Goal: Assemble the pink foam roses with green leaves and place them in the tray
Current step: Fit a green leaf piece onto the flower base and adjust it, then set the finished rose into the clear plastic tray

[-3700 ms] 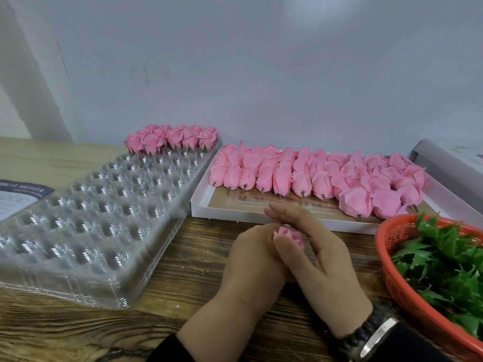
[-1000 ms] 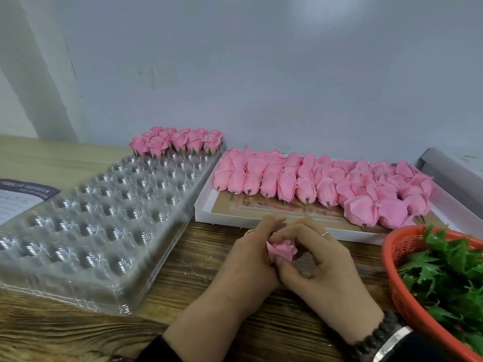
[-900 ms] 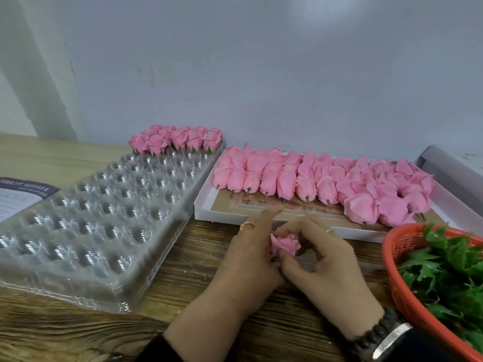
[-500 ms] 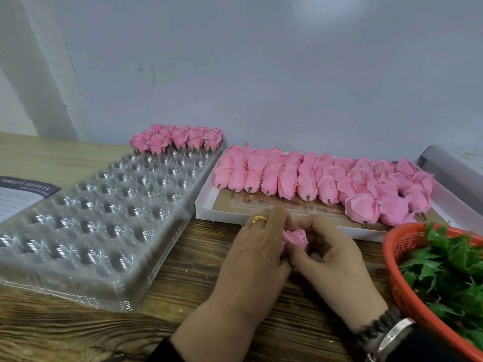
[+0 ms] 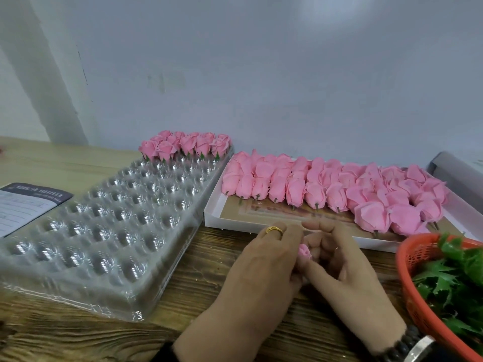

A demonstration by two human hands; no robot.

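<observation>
Both hands meet over the wooden table in front of me. My left hand (image 5: 264,267) and my right hand (image 5: 342,267) hold one small pink foam rose (image 5: 304,252) between their curled fingers; only its top shows. The clear plastic tray (image 5: 104,226) with many round cups lies to the left. Several finished roses (image 5: 185,146) with green leaves stand in its far rows. A white flat box (image 5: 217,218) behind my hands holds several plain pink rose heads (image 5: 334,192). An orange basket (image 5: 415,291) at the right holds green leaves (image 5: 454,278).
A printed paper card (image 5: 28,205) lies at the left edge beside the tray. A grey wall stands close behind the table. A grey box edge (image 5: 460,171) shows at the far right. Bare wood (image 5: 78,335) runs along the front edge.
My hands have closed tighter around the rose, so less of it shows. They shifted slightly right and away from me. Nothing else on the table has moved.
</observation>
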